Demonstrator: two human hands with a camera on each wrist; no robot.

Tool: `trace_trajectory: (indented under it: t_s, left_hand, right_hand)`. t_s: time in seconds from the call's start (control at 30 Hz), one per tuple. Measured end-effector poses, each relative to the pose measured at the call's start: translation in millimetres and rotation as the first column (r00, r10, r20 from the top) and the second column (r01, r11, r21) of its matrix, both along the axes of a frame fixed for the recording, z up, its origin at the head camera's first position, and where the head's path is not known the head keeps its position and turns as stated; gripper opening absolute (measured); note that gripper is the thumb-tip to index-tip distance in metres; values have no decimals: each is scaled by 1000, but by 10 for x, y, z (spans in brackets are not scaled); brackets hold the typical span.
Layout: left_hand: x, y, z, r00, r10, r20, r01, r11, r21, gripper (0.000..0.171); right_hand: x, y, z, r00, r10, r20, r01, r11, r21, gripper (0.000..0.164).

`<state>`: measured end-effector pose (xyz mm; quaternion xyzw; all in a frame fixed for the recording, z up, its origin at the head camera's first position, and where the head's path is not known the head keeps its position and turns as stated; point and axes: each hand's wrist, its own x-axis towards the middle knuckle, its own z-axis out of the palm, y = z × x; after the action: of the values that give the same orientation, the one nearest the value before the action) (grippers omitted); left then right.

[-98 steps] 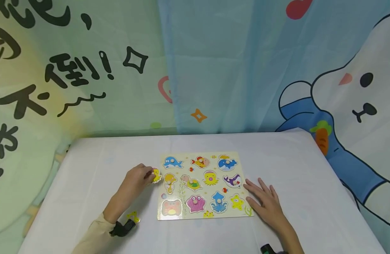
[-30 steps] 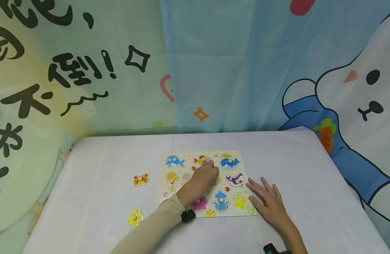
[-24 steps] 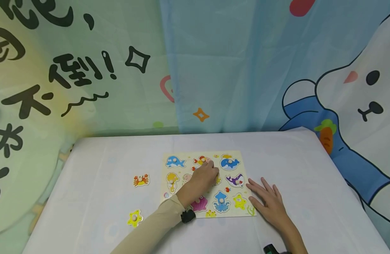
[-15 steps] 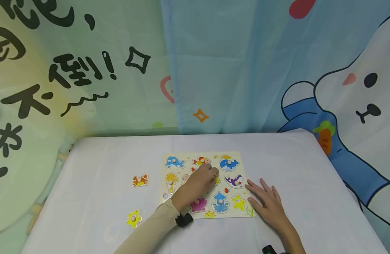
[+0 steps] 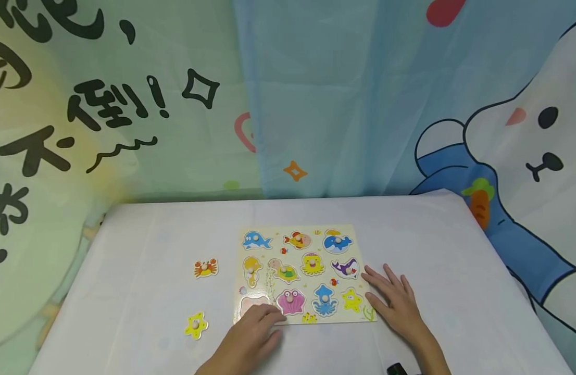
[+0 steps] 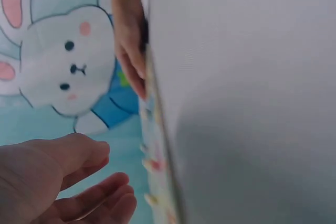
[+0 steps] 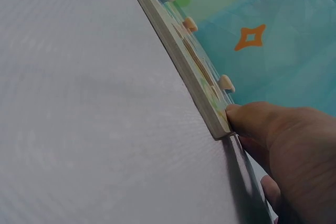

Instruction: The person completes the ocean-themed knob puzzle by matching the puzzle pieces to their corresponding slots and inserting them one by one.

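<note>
A wooden peg puzzle board (image 5: 307, 319) with sea-animal pieces lies on the white table. The yellow octopus piece (image 5: 312, 264) sits in its middle row, its knob showing. My left hand (image 5: 250, 338) hovers at the board's lower left corner, partly covering the pale recess (image 5: 253, 301). In the left wrist view its fingers (image 6: 100, 200) are loosely bent with nothing between them. My right hand (image 5: 396, 302) rests with spread fingers at the board's right edge; in the right wrist view its thumb (image 7: 252, 119) touches the board's corner. Left of the board lie a crab piece (image 5: 205, 268) and a yellow starfish piece (image 5: 196, 325).
White cloth covers the table (image 5: 142, 250). Behind it hangs a printed curtain (image 5: 325, 104) with a rabbit figure (image 5: 527, 156). On the board a yellow star shape (image 5: 351, 299) shows at the lower right, with no knob visible.
My left hand first held a yellow piece left of the board, then moved onto the middle row. Now it has drawn back down-left, leaving the octopus piece there. My right hand stays put.
</note>
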<state>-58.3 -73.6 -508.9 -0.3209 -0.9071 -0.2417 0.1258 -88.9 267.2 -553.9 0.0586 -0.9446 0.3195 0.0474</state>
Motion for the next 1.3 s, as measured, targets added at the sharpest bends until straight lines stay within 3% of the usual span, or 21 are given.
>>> trace_trajectory:
  t_s: [0.13, 0.27, 0.37, 0.5, 0.63, 0.73, 0.8, 0.87, 0.93, 1.0, 1.03, 1.1, 1.3]
  left_hand:
    - [230, -318, -62, 992, 85, 91, -79, 995, -65, 25]
    - [371, -537, -69, 951, 182, 249, -152, 979, -133, 20]
    - [436, -637, -83, 942, 228, 247, -195, 969, -151, 20]
    - [478, -722, -94, 942, 280, 188, -255, 956, -145, 23]
    - [472, -774, -71, 917, 346, 196, -320, 935, -154, 23]
    - [448, -811, -48, 915, 379, 139, -363, 924, -123, 25]
    - [414, -841, -28, 904, 418, 89, -409, 907, -103, 27]
    - [365, -870, 10, 873, 479, 91, -467, 876, -124, 29]
    - [307, -899, 54, 825, 542, 162, -514, 838, -184, 29]
    - [240, -925, 82, 779, 575, 250, -516, 814, -266, 28]
    - [208, -937, 90, 761, 579, 293, -501, 811, -303, 26]
    - [149, -963, 94, 745, 567, 351, -466, 819, -333, 22]
    - [49, -1039, 92, 751, 531, 392, -458, 847, -270, 13]
  right_hand:
    - [2, 16, 9, 1000, 6, -1, -6, 1000, 5, 41]
    - [4, 30, 21, 1000, 3, 4, -3, 1000, 3, 42]
    - [1, 21, 22, 1000, 2, 11, -2, 1000, -3, 42]
    - [-7, -6, 21, 1000, 3, 15, -3, 1000, -18, 41]
    - [-2, -30, 25, 1000, -1, 12, 1, 1000, -25, 41]
    - [-1, -35, 27, 1000, -1, 9, 1, 1000, -21, 41]
    - [-3, -32, 27, 1000, 0, 3, 0, 1000, -14, 41]
    - [-9, -25, 27, 1000, 0, -7, 0, 1000, -9, 41]
    - [-15, -19, 25, 1000, 3, -11, -3, 1000, -12, 41]
    - [-19, -14, 19, 1000, 7, -15, -7, 1000, -13, 41]
    - [-19, -12, 16, 1000, 8, -13, -9, 1000, -14, 41]
    - [-14, -10, 9, 1000, 11, -8, -11, 1000, -17, 41]
    - [12, -6, 17, 1000, 4, -15, -5, 1000, -18, 41]
